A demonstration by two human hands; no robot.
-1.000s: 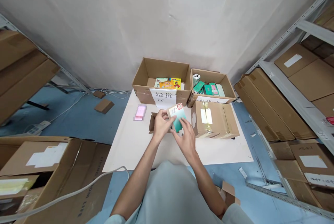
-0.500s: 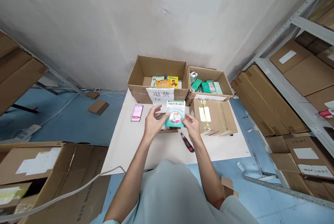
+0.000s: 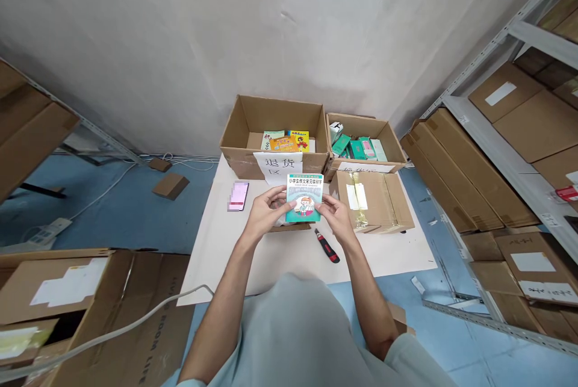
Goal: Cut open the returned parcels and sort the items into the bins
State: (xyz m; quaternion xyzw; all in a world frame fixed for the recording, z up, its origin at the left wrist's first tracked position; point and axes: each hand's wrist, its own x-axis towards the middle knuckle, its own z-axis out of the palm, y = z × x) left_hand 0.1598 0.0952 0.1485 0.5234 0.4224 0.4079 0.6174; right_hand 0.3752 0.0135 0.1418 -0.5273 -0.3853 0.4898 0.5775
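Observation:
Between both hands I hold a small green and white book [image 3: 304, 199] upright, its cover with a cartoon figure facing me. My left hand [image 3: 267, 211] grips the left edge, thumb on the front. On the right edge, my right hand [image 3: 335, 216] does the same. Behind and below the book lies a low cardboard piece [image 3: 291, 227], mostly hidden. A red and black utility knife [image 3: 327, 247] rests on the white tabletop [image 3: 271, 260] below my right hand. To the left lies a phone [image 3: 238, 196] with a lit pink screen.
An open carton [image 3: 230, 161] with several books and a paper sign stands at the back. Beside it is a smaller carton [image 3: 397, 149] holding green boxes. A taped carton [image 3: 377, 200] sits right. Shelving [image 3: 478, 134] flanks the right; a cable [image 3: 135, 327] crosses lower left.
My left hand has closed its raised fingers behind the book's left edge. The book now stands straighter toward me, with its cover more plainly visible. The view has shifted slightly.

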